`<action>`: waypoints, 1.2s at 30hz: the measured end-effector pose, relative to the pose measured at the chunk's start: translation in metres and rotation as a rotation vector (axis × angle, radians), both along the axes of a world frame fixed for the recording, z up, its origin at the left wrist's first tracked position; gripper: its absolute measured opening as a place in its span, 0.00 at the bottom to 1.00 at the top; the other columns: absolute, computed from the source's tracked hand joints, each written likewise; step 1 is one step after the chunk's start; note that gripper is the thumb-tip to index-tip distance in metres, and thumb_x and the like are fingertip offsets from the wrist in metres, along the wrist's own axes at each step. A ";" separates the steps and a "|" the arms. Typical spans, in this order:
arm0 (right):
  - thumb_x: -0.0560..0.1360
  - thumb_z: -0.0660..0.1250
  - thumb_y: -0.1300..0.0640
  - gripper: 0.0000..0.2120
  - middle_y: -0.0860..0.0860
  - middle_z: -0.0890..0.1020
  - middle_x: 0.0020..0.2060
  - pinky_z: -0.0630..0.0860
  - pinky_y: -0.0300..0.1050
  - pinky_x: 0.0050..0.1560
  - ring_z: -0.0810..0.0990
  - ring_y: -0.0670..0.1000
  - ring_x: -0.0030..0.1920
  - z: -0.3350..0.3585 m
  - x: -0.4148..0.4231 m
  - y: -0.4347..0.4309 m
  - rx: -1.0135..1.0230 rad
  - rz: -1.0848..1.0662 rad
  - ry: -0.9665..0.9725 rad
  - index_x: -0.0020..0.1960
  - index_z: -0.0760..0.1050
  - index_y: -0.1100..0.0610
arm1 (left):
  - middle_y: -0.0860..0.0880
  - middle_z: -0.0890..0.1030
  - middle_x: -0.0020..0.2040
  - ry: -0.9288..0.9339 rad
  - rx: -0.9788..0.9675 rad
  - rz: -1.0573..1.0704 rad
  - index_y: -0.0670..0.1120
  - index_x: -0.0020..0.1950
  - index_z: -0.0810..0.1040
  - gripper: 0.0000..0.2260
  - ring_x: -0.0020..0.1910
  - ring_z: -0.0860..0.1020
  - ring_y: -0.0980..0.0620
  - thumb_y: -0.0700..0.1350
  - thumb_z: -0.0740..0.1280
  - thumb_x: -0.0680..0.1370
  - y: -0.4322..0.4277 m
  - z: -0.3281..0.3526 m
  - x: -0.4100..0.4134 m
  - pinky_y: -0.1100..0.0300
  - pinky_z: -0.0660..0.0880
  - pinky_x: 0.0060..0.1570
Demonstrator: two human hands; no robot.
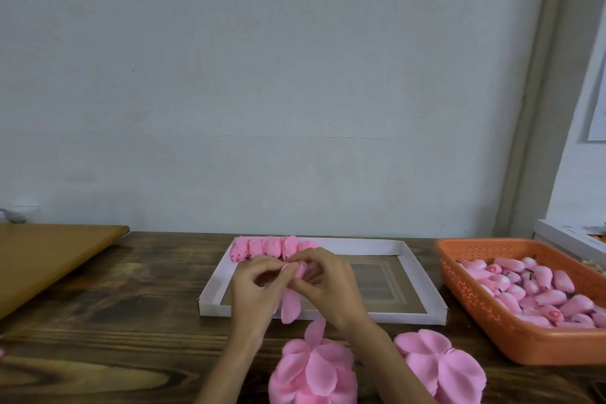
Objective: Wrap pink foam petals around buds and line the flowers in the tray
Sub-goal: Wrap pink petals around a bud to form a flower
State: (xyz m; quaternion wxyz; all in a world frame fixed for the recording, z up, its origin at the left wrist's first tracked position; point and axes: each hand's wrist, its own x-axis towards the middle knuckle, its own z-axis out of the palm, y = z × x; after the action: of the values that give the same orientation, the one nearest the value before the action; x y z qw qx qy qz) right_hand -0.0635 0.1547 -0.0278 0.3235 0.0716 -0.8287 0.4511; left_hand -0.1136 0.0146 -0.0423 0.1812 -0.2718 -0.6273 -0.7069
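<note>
Head view. A dark, grain-patterned wooden counter (114,321) runs along a pale wall. At mid-counter, close to the far edge, lies a shallow white cardboard tray (423,275) with a brown floor. A row of finished pink foam flowers (269,248) lies side by side against the tray's far wall. The row starts at the far-left corner and covers roughly the left half of that wall.

Both hands meet above the left half of the tray. The left hand (259,285) and the right hand (328,285) together hold one pink foam bud (300,269). The fingers (275,267) of each hand are curled and pinch the piece near its top, where pink foam is folded round it. A loose pink foam petal (290,307) of the same piece hangs down between the wrists, over the tray's near wall.

Two heaps of cut pink foam petals sit at the near edge of the counter. The left heap (314,374) is between the forearms. The right heap (439,361) is just right of the right forearm.

At the right end of the counter stands an orange perforated plastic basket (492,315), holding a pile of unwrapped pink foam buds (531,289). A lighter brown wooden board (42,259) occupies the far-left corner
</note>
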 end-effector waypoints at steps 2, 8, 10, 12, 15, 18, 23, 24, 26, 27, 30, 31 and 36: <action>0.71 0.80 0.56 0.11 0.39 0.84 0.43 0.81 0.36 0.42 0.85 0.42 0.40 0.001 0.001 0.000 0.008 -0.032 -0.007 0.48 0.82 0.44 | 0.47 0.85 0.38 0.017 -0.014 -0.020 0.53 0.39 0.88 0.07 0.41 0.84 0.50 0.53 0.79 0.74 0.000 0.001 0.002 0.57 0.80 0.42; 0.70 0.79 0.60 0.11 0.43 0.86 0.42 0.85 0.49 0.46 0.86 0.45 0.41 0.004 0.001 0.003 -0.021 -0.026 -0.086 0.47 0.83 0.47 | 0.41 0.88 0.45 -0.247 0.175 -0.119 0.45 0.45 0.89 0.21 0.47 0.87 0.43 0.56 0.63 0.85 -0.005 0.000 -0.005 0.60 0.82 0.48; 0.69 0.79 0.59 0.11 0.41 0.86 0.41 0.85 0.49 0.46 0.86 0.44 0.40 0.007 0.003 -0.001 0.028 0.014 -0.113 0.45 0.83 0.45 | 0.38 0.88 0.49 -0.350 0.239 -0.150 0.43 0.49 0.88 0.20 0.53 0.86 0.39 0.51 0.61 0.87 -0.005 0.000 -0.011 0.58 0.82 0.49; 0.68 0.77 0.56 0.09 0.39 0.86 0.40 0.83 0.46 0.45 0.85 0.43 0.39 0.009 0.004 -0.009 0.122 0.035 -0.120 0.45 0.83 0.44 | 0.38 0.87 0.54 -0.464 0.272 -0.250 0.41 0.55 0.87 0.22 0.58 0.85 0.40 0.54 0.58 0.87 -0.002 0.001 -0.011 0.57 0.82 0.50; 0.67 0.75 0.55 0.11 0.33 0.84 0.42 0.79 0.35 0.42 0.83 0.41 0.39 0.011 0.007 -0.023 0.226 0.025 -0.079 0.48 0.82 0.46 | 0.41 0.87 0.52 -0.579 0.253 -0.351 0.43 0.53 0.87 0.28 0.53 0.86 0.47 0.64 0.58 0.83 0.006 -0.002 -0.005 0.59 0.82 0.45; 0.70 0.75 0.56 0.12 0.38 0.84 0.43 0.80 0.38 0.43 0.83 0.41 0.40 0.008 0.008 -0.032 0.178 -0.039 -0.025 0.52 0.81 0.46 | 0.45 0.84 0.42 -0.635 0.307 -0.378 0.46 0.45 0.87 0.27 0.42 0.85 0.52 0.65 0.60 0.82 0.014 -0.004 0.000 0.59 0.80 0.38; 0.73 0.74 0.51 0.10 0.45 0.77 0.45 0.78 0.50 0.41 0.78 0.48 0.40 0.004 0.005 -0.047 0.261 -0.185 0.030 0.47 0.73 0.52 | 0.44 0.82 0.37 -0.758 0.493 -0.486 0.43 0.40 0.85 0.28 0.38 0.84 0.49 0.68 0.65 0.77 0.009 0.001 0.000 0.57 0.81 0.36; 0.73 0.74 0.53 0.09 0.46 0.77 0.44 0.77 0.49 0.40 0.78 0.48 0.40 0.004 0.005 -0.049 0.294 -0.187 0.051 0.46 0.74 0.51 | 0.45 0.81 0.35 -0.792 0.525 -0.475 0.44 0.36 0.84 0.27 0.36 0.84 0.50 0.67 0.65 0.77 0.008 0.000 -0.001 0.58 0.80 0.34; 0.72 0.74 0.58 0.07 0.45 0.82 0.44 0.78 0.46 0.42 0.80 0.47 0.42 0.003 0.006 -0.052 0.335 -0.145 0.093 0.48 0.80 0.50 | 0.47 0.82 0.34 -0.860 0.600 -0.479 0.46 0.32 0.84 0.28 0.34 0.84 0.50 0.65 0.64 0.79 0.006 -0.002 -0.003 0.60 0.80 0.33; 0.73 0.74 0.59 0.08 0.45 0.84 0.45 0.79 0.44 0.44 0.81 0.46 0.43 0.003 0.007 -0.052 0.341 -0.114 0.102 0.50 0.82 0.49 | 0.47 0.82 0.34 -0.881 0.627 -0.476 0.46 0.31 0.84 0.28 0.33 0.84 0.50 0.64 0.63 0.80 0.006 -0.002 -0.004 0.61 0.80 0.32; 0.75 0.74 0.56 0.06 0.42 0.84 0.45 0.73 0.35 0.48 0.78 0.41 0.45 0.011 0.010 -0.047 0.381 -0.002 0.138 0.50 0.82 0.48 | 0.45 0.83 0.34 -0.942 0.658 -0.450 0.44 0.33 0.86 0.25 0.32 0.85 0.48 0.59 0.63 0.81 0.001 -0.003 -0.006 0.59 0.82 0.31; 0.74 0.75 0.55 0.05 0.42 0.84 0.45 0.70 0.33 0.50 0.76 0.40 0.45 0.014 0.012 -0.043 0.416 0.043 0.149 0.49 0.82 0.48 | 0.44 0.82 0.36 -0.964 0.667 -0.443 0.43 0.35 0.85 0.23 0.34 0.84 0.47 0.58 0.63 0.80 -0.001 -0.002 -0.006 0.58 0.82 0.34; 0.66 0.80 0.46 0.18 0.44 0.78 0.53 0.67 0.49 0.61 0.70 0.49 0.56 0.017 0.016 -0.017 0.652 0.110 -0.082 0.55 0.84 0.45 | 0.43 0.78 0.42 -1.077 0.748 -0.336 0.43 0.42 0.75 0.22 0.45 0.80 0.41 0.62 0.63 0.83 -0.009 0.003 -0.011 0.47 0.76 0.47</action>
State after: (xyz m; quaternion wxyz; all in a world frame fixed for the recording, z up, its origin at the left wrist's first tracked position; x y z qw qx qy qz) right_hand -0.0471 0.1381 -0.0108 0.2250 0.1978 -0.9367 0.1815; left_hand -0.1244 0.0060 -0.0392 -0.1871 0.1059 -0.2924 -0.9318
